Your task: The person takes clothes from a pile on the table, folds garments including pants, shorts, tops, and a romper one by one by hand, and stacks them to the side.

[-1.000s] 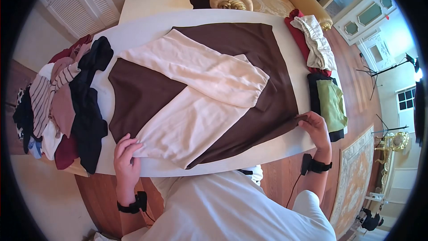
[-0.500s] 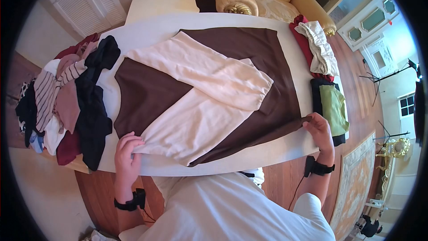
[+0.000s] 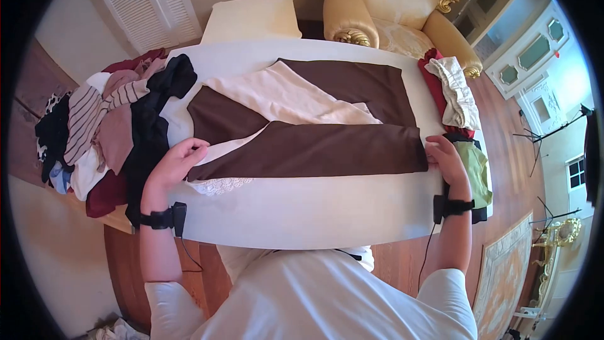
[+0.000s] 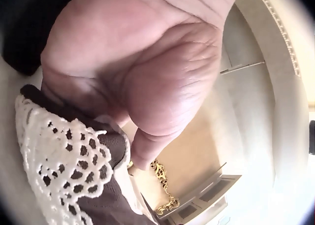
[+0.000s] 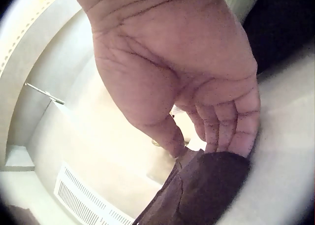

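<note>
A brown top (image 3: pixel 314 150) with cream sleeves lies spread across the table, its near side folded over toward the middle. That brown flap covers much of the cream sleeves (image 3: pixel 283 91). My left hand (image 3: pixel 179 162) pinches the top's near left corner. White lace trim (image 4: pixel 59 156) hangs beside the fingers in the left wrist view and pokes out below the flap in the head view. At the right end, my right hand (image 3: pixel 448 157) pinches the brown hem (image 5: pixel 202 180) between thumb and fingers.
Heaped clothes (image 3: pixel 116 132) crowd the table's left end. Along the right edge lie a folded white garment (image 3: pixel 458 94) on a red one and a green garment (image 3: pixel 473 167) on black. The white table (image 3: pixel 302 214) shows in front of the top, with an armchair (image 3: pixel 402 19) behind it.
Both hands have carried the top's near edge away from the person, turning it over the sleeves. The brown underside now faces up and the lace has come into view.
</note>
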### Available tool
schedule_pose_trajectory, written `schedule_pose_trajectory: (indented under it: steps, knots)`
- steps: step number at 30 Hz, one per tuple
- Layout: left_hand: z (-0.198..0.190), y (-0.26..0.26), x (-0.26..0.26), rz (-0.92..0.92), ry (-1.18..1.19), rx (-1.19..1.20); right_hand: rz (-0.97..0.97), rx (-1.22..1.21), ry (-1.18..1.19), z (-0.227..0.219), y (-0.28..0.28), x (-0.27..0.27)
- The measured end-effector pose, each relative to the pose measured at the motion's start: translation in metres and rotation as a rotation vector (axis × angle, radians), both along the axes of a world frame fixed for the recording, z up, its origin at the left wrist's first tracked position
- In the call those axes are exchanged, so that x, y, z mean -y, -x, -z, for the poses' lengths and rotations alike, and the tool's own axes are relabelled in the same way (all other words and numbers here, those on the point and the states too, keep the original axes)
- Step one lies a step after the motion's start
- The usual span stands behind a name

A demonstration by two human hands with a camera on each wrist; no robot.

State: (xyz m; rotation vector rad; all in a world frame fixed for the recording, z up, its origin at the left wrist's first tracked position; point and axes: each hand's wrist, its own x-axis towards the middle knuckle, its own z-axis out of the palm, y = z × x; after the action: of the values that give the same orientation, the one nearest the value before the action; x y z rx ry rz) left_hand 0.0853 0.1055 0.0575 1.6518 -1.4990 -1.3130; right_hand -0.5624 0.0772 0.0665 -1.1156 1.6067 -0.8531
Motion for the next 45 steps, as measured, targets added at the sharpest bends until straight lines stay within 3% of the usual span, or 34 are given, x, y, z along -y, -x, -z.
schedule_pose_trajectory:
  steps: [2, 6, 9, 11, 16, 22, 28, 31, 36, 39, 41, 45]
  knots:
    - [0.005, -0.007, -0.012, -0.023, 0.022, 0.044, -0.002, -0.048, 0.027, 0.004, 0.001, -0.017]
    - [-0.005, 0.009, -0.04, -0.203, 0.102, -0.173, -0.021, -0.166, 0.168, 0.014, -0.006, -0.031]
    - [-0.007, 0.015, -0.046, -0.161, 0.171, -0.101, 0.0, -0.183, 0.194, 0.02, -0.012, -0.028]
    - [-0.012, 0.014, -0.04, -0.077, 0.149, 0.088, -0.007, -0.217, 0.215, 0.02, -0.012, -0.026]
    - [-0.024, 0.004, -0.031, -0.06, 0.177, 0.101, -0.024, -0.203, 0.221, 0.016, -0.004, -0.023]
    - [-0.016, 0.002, -0.025, -0.008, 0.073, -0.025, -0.018, -0.141, 0.194, 0.01, -0.01, -0.025]
    - [-0.01, -0.004, -0.026, -0.19, 0.189, -0.195, -0.05, -0.139, 0.206, 0.007, 0.006, -0.021]
    - [0.005, -0.015, -0.027, -0.034, 0.206, 0.215, -0.045, -0.129, 0.147, 0.011, 0.01, -0.019]
    - [-0.003, -0.003, -0.034, -0.043, 0.063, 0.409, -0.072, -0.165, 0.098, 0.017, 0.012, -0.016]
    - [0.004, -0.007, -0.037, -0.073, 0.153, 0.295, -0.076, -0.222, 0.087, 0.014, 0.009, -0.015]
    - [-0.003, -0.008, -0.039, 0.011, 0.043, 0.079, -0.09, -0.302, 0.093, 0.014, 0.01, -0.014]
    - [-0.006, -0.004, -0.046, 0.039, 0.007, -0.021, -0.087, -0.302, 0.085, 0.016, 0.011, -0.015]
